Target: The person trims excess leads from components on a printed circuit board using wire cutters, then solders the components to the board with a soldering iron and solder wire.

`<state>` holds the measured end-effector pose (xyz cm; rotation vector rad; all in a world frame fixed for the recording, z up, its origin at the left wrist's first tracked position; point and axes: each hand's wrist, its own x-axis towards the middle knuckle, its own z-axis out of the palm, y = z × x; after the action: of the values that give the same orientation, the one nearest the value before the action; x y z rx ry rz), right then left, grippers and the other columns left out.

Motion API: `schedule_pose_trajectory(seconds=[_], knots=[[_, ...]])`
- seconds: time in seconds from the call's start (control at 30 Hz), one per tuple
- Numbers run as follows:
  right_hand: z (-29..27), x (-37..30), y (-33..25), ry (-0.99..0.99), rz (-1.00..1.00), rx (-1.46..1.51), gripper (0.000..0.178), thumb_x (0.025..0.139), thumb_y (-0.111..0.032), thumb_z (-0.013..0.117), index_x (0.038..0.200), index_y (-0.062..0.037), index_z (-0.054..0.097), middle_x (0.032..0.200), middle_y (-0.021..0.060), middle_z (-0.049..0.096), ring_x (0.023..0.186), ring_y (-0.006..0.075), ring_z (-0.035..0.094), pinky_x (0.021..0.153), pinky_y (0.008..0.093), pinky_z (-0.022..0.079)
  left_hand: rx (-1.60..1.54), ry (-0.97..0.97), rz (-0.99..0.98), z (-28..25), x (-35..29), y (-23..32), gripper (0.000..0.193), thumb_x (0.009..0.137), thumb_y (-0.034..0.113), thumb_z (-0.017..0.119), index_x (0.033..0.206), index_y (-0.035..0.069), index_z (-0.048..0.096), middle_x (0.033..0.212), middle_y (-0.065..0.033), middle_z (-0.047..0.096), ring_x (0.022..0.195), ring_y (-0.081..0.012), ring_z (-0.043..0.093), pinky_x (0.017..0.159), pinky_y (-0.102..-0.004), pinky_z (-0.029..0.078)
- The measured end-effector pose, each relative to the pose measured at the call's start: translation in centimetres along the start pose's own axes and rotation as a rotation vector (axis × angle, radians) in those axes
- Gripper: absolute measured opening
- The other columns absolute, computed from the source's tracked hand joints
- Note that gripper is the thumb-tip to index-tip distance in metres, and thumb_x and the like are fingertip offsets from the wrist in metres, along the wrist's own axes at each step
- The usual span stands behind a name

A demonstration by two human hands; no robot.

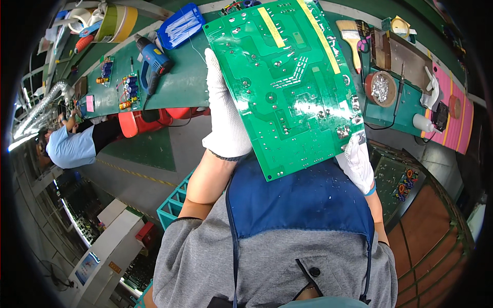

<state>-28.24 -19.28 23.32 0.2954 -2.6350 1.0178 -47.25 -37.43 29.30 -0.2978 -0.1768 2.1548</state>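
Wearing a grey short-sleeved shirt (200,256) and a navy-blue cloth apron (303,205), a worker is holding a large green rectangular circuit board (292,92) at a slant in front of the body, its solder-dotted face and 2 yellow tape strips (271,26) showing upward. The left hand (227,118), in a white knitted glove, is clasping the left edge, thumb extending along the rim and fingers hiding underneath. The right hand (358,164), gloved alike, is pinching the lower right edge; how tightly, the view is not telling. Gripping by 2 opposite edges is probably leaving the soldered face uncovered, while the gloves are likely sparing skin from sharp solder points. Whether the far end is resting on the long green bench (185,77) cannot be told. To the right, a brown round bowl of silvery bits (380,87), a slim soldering iron (399,87) and a flat wooden-handled paintbrush (351,43) are lying near the board, seemingly for easy reach. To the left, a blue pistol-shaped power tool (154,59) and a blue plastic tray of white strips (181,28) are sitting farther back. Beyond, a co-worker in a light-blue shirt (72,146) is leaning toward the bench.
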Motion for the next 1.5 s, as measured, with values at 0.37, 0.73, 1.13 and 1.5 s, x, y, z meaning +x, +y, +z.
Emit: schedule_pose_trajectory(seconds=[0.37, 0.73, 1.13, 1.5], knots=[[1.9, -1.4, 0.7, -0.112, -0.132, -0.365, 0.044, 0.078, -0.001, 0.058, 0.120, 0.0004, 0.043, 0.118, 0.0137, 0.048, 0.104, 0.0319, 0.053, 0.090, 0.0499, 0.043, 0.558, 0.422, 0.284, -0.2, -0.2, -0.6, 0.057, 0.084, 0.060, 0.044, 0.116, 0.013, 0.053, 0.112, -0.0048, 0.056, 0.100, -0.0196, 0.054, 0.084, -0.0394, 0.046], [0.8, 2.0, -1.3, 0.059, 0.013, -0.184, 0.046, 0.076, 0.003, 0.057, 0.121, 0.0000, 0.046, 0.114, 0.0139, 0.052, 0.108, 0.0312, 0.050, 0.088, 0.0442, 0.042, 0.504, 0.401, 0.282, -0.6, -0.7, 0.0, 0.058, 0.084, 0.061, 0.045, 0.119, 0.016, 0.052, 0.116, -0.0041, 0.053, 0.103, -0.0209, 0.052, 0.084, -0.0408, 0.045], [2.7, 1.0, 0.9, 0.035, 0.005, -0.134, 0.055, 0.075, 0.005, 0.057, 0.127, 0.0006, 0.040, 0.119, 0.0119, 0.051, 0.111, 0.0326, 0.047, 0.094, 0.0413, 0.037, 0.676, 0.499, 0.329, -1.1, 0.2, -0.2, 0.063, 0.083, 0.062, 0.044, 0.124, 0.014, 0.048, 0.122, -0.0068, 0.050, 0.106, -0.0234, 0.051, 0.086, -0.0432, 0.045], [0.8, 2.9, -0.9, 0.017, 0.031, -0.126, 0.053, 0.080, 0.002, 0.050, 0.131, 0.0002, 0.035, 0.119, 0.0096, 0.052, 0.116, 0.0317, 0.044, 0.097, 0.0411, 0.034, 0.514, 0.181, 0.210, -1.8, 0.1, 0.5, 0.064, 0.084, 0.062, 0.042, 0.127, 0.014, 0.045, 0.124, -0.0083, 0.048, 0.108, -0.0246, 0.050, 0.088, -0.0439, 0.044]])
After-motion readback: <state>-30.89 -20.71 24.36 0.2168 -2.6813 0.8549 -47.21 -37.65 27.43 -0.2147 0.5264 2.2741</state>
